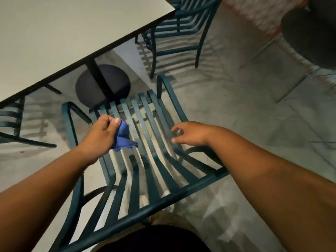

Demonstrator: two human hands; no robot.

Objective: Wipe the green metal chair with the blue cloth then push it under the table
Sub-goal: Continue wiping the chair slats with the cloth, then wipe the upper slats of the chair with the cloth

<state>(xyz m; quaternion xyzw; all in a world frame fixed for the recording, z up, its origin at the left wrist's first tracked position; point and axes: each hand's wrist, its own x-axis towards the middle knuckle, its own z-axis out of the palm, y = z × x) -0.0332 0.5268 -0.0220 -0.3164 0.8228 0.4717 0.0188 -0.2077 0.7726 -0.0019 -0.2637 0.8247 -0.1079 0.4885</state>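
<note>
Green metal chair (145, 202): top rail nearest, slatted back and seat running away toward the bench (72, 33), seat front just short of its near edge. Left hand (99, 136): gripping bunched blue cloth (123, 138) over the seat's left slats. Right hand (189, 133): empty, fingers loosely curled above the right slats. Step: wiping, apparently under way; seat slats next, then the push. Obstruction: black pedestal base (102, 85) under the bench. Second chair (174, 30) beyond.

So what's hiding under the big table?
Under the table stands a black post on a round black base on the floor. The tabletop covers where the post joins it. The green chair isn't under it yet.
</note>
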